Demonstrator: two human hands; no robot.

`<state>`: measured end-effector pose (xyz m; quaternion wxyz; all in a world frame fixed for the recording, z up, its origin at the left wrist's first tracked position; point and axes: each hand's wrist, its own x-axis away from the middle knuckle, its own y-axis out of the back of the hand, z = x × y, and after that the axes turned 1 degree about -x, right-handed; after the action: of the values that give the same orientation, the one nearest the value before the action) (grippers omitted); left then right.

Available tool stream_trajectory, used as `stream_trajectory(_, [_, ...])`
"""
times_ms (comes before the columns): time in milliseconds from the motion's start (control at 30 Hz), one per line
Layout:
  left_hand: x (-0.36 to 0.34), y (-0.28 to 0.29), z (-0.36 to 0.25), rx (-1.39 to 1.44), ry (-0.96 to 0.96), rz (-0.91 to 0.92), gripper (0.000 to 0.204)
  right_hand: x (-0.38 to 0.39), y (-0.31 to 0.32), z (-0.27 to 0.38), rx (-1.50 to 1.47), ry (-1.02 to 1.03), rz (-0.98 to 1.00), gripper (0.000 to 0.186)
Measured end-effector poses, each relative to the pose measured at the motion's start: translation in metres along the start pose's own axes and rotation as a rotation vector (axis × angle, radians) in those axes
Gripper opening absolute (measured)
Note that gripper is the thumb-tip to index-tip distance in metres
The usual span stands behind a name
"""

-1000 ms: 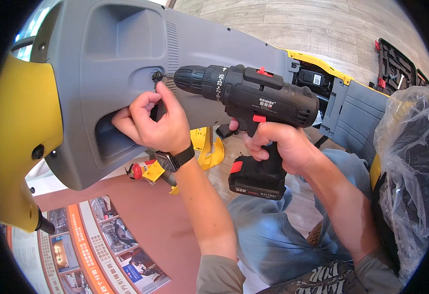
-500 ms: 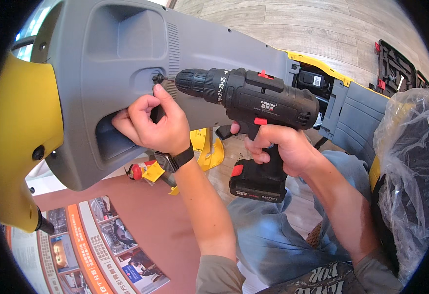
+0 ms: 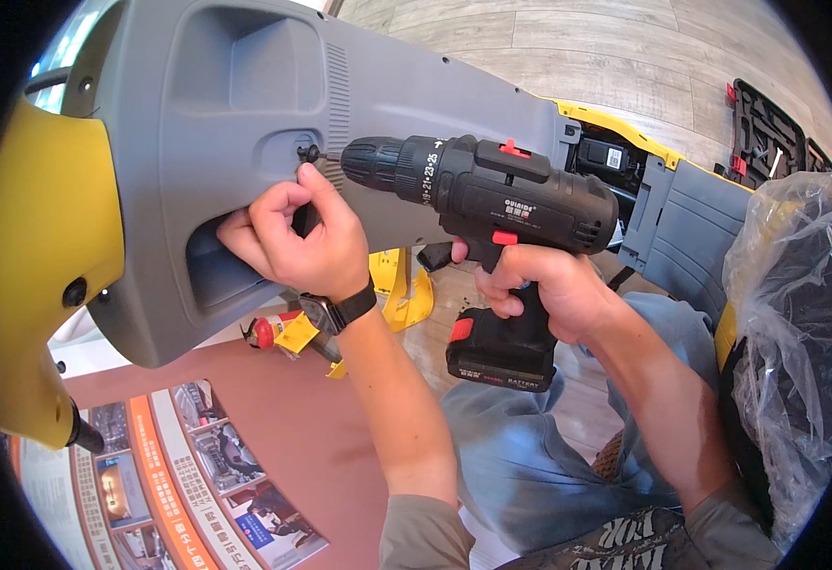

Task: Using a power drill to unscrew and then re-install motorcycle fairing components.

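Observation:
My right hand (image 3: 520, 275) grips the handle of a black cordless drill (image 3: 530, 204), held level with its chuck pointing left. The bit reaches a small black fastener (image 3: 306, 152) in a shallow oval recess of the large grey plastic panel (image 3: 406, 85). My left hand (image 3: 297, 233) is curled just below, thumb tip at or just under the fastener, other fingers beside a deeper pocket (image 3: 216, 275) in the panel; what they pinch, if anything, is hidden.
Yellow housing (image 3: 45, 266) stands at left. At right are an open compartment (image 3: 606, 161), a black tool case (image 3: 758, 133) and clear plastic wrap (image 3: 786, 313). Below lie yellow parts (image 3: 401, 294), a red extinguisher-like cylinder (image 3: 264, 332) and a printed board (image 3: 188, 475) on a brown surface.
The drill has shifted slightly down and right, its chuck a little lower beside the fastener. My left hand has stayed in nearly the same place.

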<state>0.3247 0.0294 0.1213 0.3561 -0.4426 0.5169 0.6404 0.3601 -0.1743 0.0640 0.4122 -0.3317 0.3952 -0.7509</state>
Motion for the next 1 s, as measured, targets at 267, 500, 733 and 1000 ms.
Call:
stream_trajectory(267, [0.0012,0.0007,-0.0007,0.029,0.029,0.004,0.019,0.0017,-0.0020,0.0002,0.007,0.006,-0.011,0.033])
stream_trajectory(500, [0.0014,-0.0009,-0.0013,0.043,0.030,0.008,0.019,0.0003,-0.0073,0.0004,0.067,0.035,-0.023,0.035])
stream_trajectory(733, [0.0005,0.0009,0.0000,0.034,0.035,0.019,0.019,-0.0030,-0.0093,-0.0013,0.025,0.042,-0.068,0.035])
stream_trajectory(1000, [0.0000,-0.0018,-0.0011,0.058,0.045,0.012,0.021,-0.0026,-0.0037,-0.0002,0.038,0.053,-0.003,0.034])
